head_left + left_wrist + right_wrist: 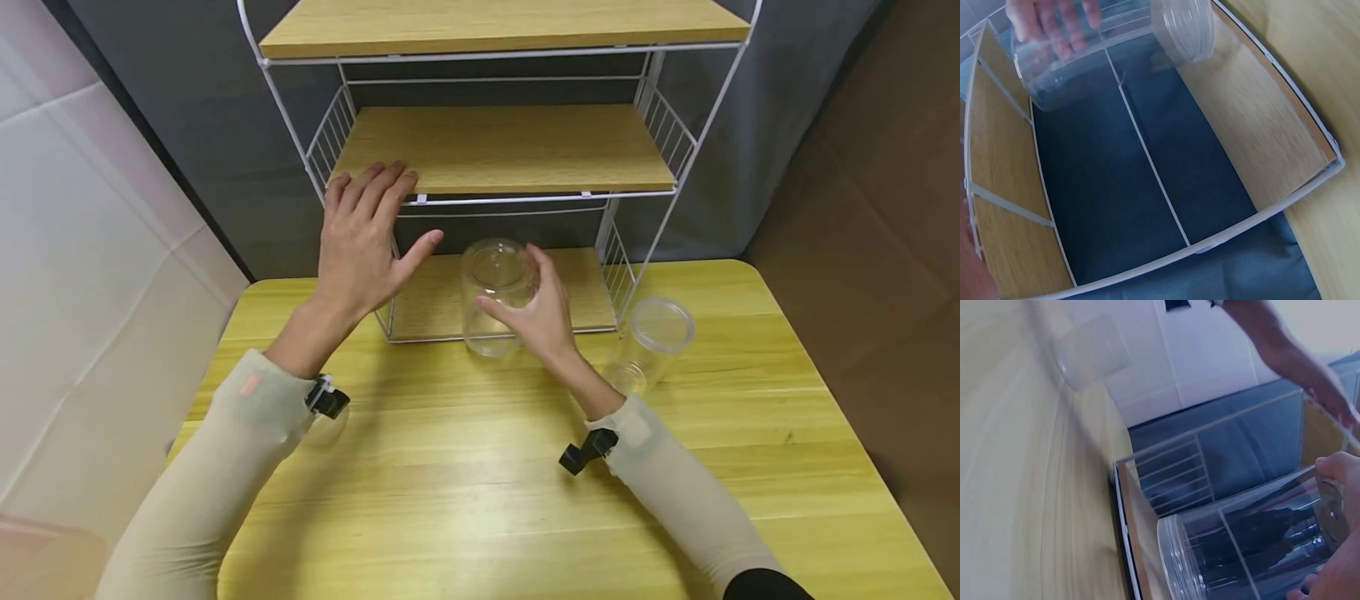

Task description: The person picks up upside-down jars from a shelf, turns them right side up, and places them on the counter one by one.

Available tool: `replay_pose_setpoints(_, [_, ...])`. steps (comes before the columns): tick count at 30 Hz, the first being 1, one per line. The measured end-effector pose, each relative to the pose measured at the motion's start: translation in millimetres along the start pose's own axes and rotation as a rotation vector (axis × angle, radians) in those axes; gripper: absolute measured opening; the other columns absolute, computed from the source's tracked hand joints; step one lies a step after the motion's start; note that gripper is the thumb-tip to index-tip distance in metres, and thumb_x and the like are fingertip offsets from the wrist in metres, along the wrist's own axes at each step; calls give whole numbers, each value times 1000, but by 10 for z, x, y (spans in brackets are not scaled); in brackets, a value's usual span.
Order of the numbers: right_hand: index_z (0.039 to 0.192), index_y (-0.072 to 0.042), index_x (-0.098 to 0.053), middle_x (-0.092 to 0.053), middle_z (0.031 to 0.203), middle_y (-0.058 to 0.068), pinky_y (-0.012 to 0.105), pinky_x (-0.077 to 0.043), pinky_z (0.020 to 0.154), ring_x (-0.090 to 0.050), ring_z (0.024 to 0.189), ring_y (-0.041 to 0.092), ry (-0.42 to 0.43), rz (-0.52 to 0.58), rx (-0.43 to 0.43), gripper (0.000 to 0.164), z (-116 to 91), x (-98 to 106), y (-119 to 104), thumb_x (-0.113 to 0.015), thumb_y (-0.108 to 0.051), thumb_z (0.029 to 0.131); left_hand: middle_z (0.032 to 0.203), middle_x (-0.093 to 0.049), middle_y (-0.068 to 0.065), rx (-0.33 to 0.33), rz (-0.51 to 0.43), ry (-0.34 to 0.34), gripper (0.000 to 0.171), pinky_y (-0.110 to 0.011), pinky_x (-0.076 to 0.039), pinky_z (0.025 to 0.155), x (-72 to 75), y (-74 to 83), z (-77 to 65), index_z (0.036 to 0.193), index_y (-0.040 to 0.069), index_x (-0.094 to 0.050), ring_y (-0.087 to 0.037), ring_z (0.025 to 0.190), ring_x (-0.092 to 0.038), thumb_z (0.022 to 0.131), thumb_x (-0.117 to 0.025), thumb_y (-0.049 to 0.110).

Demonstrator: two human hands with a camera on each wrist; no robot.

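Note:
My right hand (546,312) grips a clear plastic jar (489,287) near its upper end, thumb on one side and fingers round the other. The jar is upside down at the front edge of the bottom shelf (427,304). In the right wrist view, its ridged mouth (1175,556) is close over that shelf's board. My left hand (356,250) has its fingers extended over the front left corner of the middle shelf (510,150), thumb spread out, holding nothing.
The white wire rack (667,225) with wooden shelves stands at the back of the table (465,492). Another clear jar (652,342) is on the table to the right of the rack. A third clear container (1091,353) stands at the left, mostly hidden under my left wrist in the head view.

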State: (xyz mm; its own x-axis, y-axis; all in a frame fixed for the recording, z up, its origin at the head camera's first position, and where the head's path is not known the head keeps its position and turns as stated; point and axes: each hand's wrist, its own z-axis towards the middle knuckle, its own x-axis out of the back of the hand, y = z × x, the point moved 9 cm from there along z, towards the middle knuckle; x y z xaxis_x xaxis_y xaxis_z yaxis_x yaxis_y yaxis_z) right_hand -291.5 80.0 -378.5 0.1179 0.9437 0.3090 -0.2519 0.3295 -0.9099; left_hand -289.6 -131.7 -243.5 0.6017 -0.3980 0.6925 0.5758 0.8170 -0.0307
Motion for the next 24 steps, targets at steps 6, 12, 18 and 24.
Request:
replay_pose_setpoints(6, [162, -3, -35, -51, 157, 14, 45, -44, 118, -50, 144, 29, -47, 61, 11, 107, -155, 73, -117, -96, -27, 78, 158, -53, -16, 17, -29, -18, 71, -60, -23, 125, 7, -10, 12, 153, 5, -53, -37, 149, -44, 102, -56, 55])
replay_pose_setpoints(12, [164, -9, -33, -46, 162, 12, 45, -43, 119, -46, 148, 30, -133, 97, -20, 104, -304, 134, -159, -94, -27, 81, 164, -46, -16, 33, -63, -101, 70, -59, -16, 128, 5, -25, -11, 158, 5, -47, -37, 153, -37, 103, -61, 48])
replay_pose_setpoints(18, [163, -5, -33, -47, 161, 13, 53, -41, 120, -46, 149, 35, -215, 203, -21, 98, -441, 199, -230, -89, -18, 84, 170, -36, -17, 79, -153, -147, 72, -58, -9, 131, 58, 12, -109, 161, 4, -42, -37, 159, -28, 103, -66, 40])
replay_pose_setpoints(24, [163, -7, -35, -49, 159, 13, 53, -42, 119, -49, 146, 30, -243, 302, -39, 91, -504, 278, -319, -84, -11, 87, 169, -37, -19, 96, -261, -113, 71, -56, -10, 131, 144, 145, -276, 160, 1, -42, -37, 158, -29, 103, -64, 38])
